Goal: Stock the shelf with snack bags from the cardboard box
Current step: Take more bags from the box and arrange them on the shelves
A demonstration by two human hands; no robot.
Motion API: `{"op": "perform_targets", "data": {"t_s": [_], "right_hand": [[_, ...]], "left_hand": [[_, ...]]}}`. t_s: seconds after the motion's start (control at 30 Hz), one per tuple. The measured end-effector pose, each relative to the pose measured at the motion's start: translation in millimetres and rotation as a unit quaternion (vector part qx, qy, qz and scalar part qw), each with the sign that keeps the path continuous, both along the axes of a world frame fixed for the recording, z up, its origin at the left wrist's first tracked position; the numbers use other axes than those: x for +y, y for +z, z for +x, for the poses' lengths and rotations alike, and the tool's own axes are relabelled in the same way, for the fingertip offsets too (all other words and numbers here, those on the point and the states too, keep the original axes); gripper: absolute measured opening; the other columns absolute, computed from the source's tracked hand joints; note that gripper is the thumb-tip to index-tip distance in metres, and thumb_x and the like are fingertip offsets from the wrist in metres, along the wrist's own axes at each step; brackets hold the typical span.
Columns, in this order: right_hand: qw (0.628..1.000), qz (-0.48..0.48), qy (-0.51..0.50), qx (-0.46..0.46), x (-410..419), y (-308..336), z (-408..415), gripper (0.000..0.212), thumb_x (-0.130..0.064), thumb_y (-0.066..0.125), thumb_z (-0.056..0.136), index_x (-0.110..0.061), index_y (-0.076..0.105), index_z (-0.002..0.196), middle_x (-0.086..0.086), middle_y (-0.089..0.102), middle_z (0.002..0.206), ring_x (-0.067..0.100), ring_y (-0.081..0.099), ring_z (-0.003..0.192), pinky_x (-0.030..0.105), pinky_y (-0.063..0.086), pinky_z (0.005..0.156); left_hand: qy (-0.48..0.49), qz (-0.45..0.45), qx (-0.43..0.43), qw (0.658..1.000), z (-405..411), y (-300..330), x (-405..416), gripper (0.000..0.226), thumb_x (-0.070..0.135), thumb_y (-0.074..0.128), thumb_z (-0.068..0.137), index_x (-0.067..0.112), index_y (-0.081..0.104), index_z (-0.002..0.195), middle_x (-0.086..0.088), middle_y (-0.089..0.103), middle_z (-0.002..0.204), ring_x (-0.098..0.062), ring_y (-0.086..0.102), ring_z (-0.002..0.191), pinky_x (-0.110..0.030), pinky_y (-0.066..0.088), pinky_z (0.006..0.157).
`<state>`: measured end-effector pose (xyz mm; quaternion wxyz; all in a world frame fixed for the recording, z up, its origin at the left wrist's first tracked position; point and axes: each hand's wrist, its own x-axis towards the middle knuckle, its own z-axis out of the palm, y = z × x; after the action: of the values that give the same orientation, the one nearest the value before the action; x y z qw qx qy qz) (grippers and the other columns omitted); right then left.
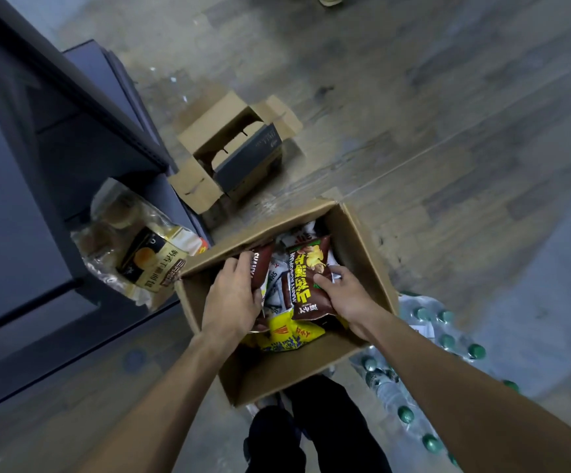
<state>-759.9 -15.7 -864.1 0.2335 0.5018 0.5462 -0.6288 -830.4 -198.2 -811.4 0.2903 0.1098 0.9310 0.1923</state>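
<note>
Both hands work inside the open cardboard box [362, 254] on the floor. The right hand [345, 295] pinches a brown snack bag [308, 278] at its 4 o'clock edge; the left hand [233, 295] curls its grip round a second brown bag [260, 268]. Thin edge holds may slip on lifting, or drag the yellow bag [291, 336] at 6 o'clock out. The dark shelf [55, 165] waits at 9 o'clock.

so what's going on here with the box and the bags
A person is reaching into an open cardboard box of snack bags on the floor. The left hand grips one brown bag and the right hand grips another brown bag, both still inside the box. Yellow bags lie beneath. A bread package sits on the dark shelf at left.
</note>
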Motion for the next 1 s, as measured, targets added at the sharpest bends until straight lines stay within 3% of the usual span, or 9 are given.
{"op": "perform_targets", "data": {"t_s": [0.1,0.2,0.3,0.43,0.53,0.63,0.7,0.87,1.0], "right_hand": [[0.998,0.008,0.047,-0.047,-4.7,-25.7,8.9,0.046,-0.030,0.068,0.089,-0.018,0.049,0.129,0.014,0.066,0.120,0.030,0.069,0.096,0.049,0.055,0.089],[0.964,0.131,0.223,-0.068,-2.5,-16.0,8.1,0.041,-0.024,0.062,0.092,-0.015,0.048,0.129,0.014,0.064,0.122,0.034,0.062,0.107,0.039,0.050,0.093],[0.865,0.276,0.416,-0.055,1.2,1.7,6.9,0.035,-0.015,0.053,0.095,-0.008,0.044,0.128,0.016,0.052,0.130,0.037,0.056,0.114,0.037,0.044,0.088],[0.704,0.373,0.604,0.008,-0.8,20.3,1.5,0.052,-0.014,0.058,0.093,-0.015,0.034,0.138,0.010,0.041,0.139,0.030,0.049,0.122,0.042,0.047,0.089],[0.605,0.341,0.716,0.076,8.9,21.6,-13.4,0.073,-0.003,0.060,0.088,-0.023,0.025,0.149,0.011,0.019,0.158,0.032,0.026,0.142,0.046,0.036,0.109],[0.466,0.282,0.833,0.093,13.5,11.9,-29.8,0.069,-0.008,0.054,0.095,-0.032,0.026,0.152,0.003,-0.002,0.164,0.030,-0.004,0.150,0.048,0.016,0.119],[0.404,0.269,0.868,0.103,13.5,0.5,-35.1,0.060,-0.014,0.052,0.098,-0.034,0.031,0.150,-0.002,-0.001,0.164,0.030,-0.008,0.150,0.049,0.012,0.119],[0.386,0.285,0.869,0.123,9.2,-2.7,-40.2,0.046,-0.019,0.042,0.102,-0.025,0.039,0.147,-0.007,0.026,0.159,0.023,0.004,0.151,0.044,0.013,0.120],[0.499,0.303,0.800,0.140,15.5,13.7,-31.5,0.048,-0.013,0.053,0.093,-0.014,0.037,0.138,0.006,0.047,0.143,0.024,0.023,0.146,0.038,0.012,0.119]], "left_hand": [[0.000,-0.003,-0.009,1.000,9.1,-6.9,-1.3,0.061,0.015,0.069,0.083,0.019,0.039,0.136,-0.004,0.049,0.121,-0.028,0.055,0.108,-0.041,0.048,0.088],[0.000,-0.007,-0.008,1.000,16.0,-10.6,-2.1,0.062,0.015,0.070,0.083,0.018,0.039,0.136,-0.004,0.048,0.121,-0.027,0.054,0.108,-0.041,0.048,0.090],[-0.015,-0.009,-0.010,1.000,19.7,-10.9,-3.3,0.064,0.016,0.069,0.083,0.019,0.038,0.139,-0.003,0.048,0.122,-0.026,0.053,0.109,-0.039,0.047,0.089],[-0.017,-0.011,-0.008,1.000,14.3,-6.4,-6.4,0.066,0.016,0.069,0.083,0.019,0.037,0.141,-0.003,0.048,0.123,-0.025,0.054,0.108,-0.039,0.050,0.087],[-0.010,-0.009,-0.003,1.000,5.4,-3.9,-6.6,0.067,0.016,0.070,0.082,0.021,0.037,0.141,-0.002,0.048,0.123,-0.025,0.054,0.108,-0.040,0.050,0.087],[-0.006,0.000,-0.003,1.000,0.4,-4.4,-7.3,0.064,0.016,0.069,0.083,0.022,0.037,0.139,-0.001,0.048,0.120,-0.024,0.053,0.108,-0.039,0.050,0.088],[-0.005,0.002,-0.003,1.000,0.9,-4.3,-10.0,0.064,0.017,0.068,0.085,0.022,0.035,0.139,-0.001,0.047,0.121,-0.022,0.052,0.110,-0.037,0.049,0.089],[-0.001,0.013,-0.007,1.000,4.6,0.9,-17.7,0.064,0.020,0.068,0.085,0.022,0.035,0.140,0.000,0.047,0.122,-0.021,0.052,0.110,-0.035,0.048,0.089],[-0.007,0.008,0.002,1.000,3.9,14.2,-15.9,0.063,0.020,0.067,0.086,0.020,0.035,0.141,-0.001,0.046,0.122,-0.020,0.051,0.110,-0.035,0.049,0.088]]}}
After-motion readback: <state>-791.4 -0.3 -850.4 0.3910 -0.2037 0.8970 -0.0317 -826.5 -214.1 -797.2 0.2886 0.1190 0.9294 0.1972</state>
